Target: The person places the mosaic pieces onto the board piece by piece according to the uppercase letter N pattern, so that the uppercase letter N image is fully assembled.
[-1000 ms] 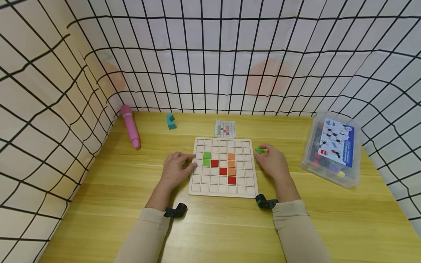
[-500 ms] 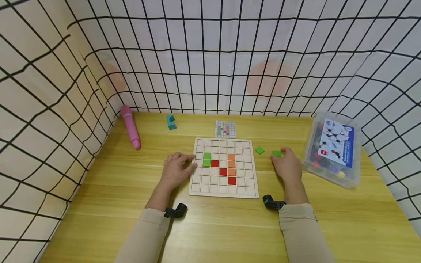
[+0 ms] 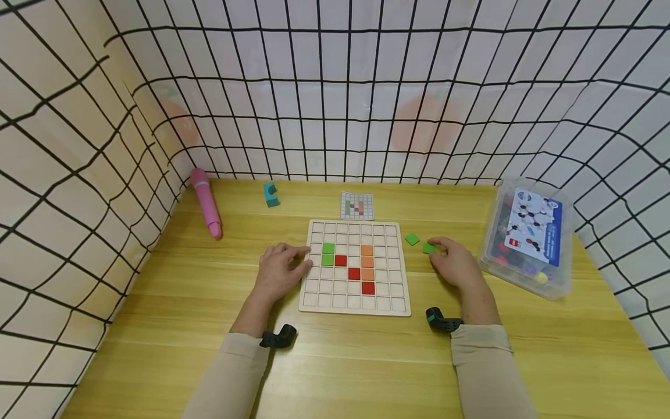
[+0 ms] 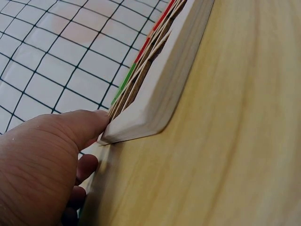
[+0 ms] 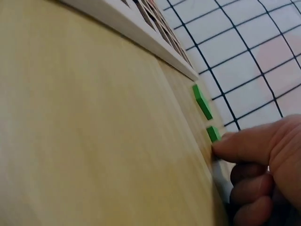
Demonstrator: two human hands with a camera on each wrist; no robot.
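Note:
A pale wooden grid board (image 3: 387, 299) lies in the middle of the table, with green, red and orange square tiles set in some of its cells. My left hand (image 3: 280, 270) rests at the board's left edge, thumb and index finger stretched out to touch it. In the left wrist view the thumb (image 4: 91, 125) is against the rim. To the right of the board, my right hand (image 3: 454, 262) pinches a loose green tile (image 3: 428, 248) close over the table. Another green tile (image 3: 412, 239) lies between that one and the board.
A small printed grid card (image 3: 357, 206) lies behind the board. At the right stands a clear plastic box (image 3: 528, 238) with coloured pieces. A pink marker-like stick (image 3: 206, 202) and a teal block (image 3: 271, 195) sit at the back left. Black wire mesh (image 3: 340, 93) surrounds the table.
My right hand let go of one green tile beside the board, moved right to the other and has shifted that one slightly left. The left hand has stayed at the board.

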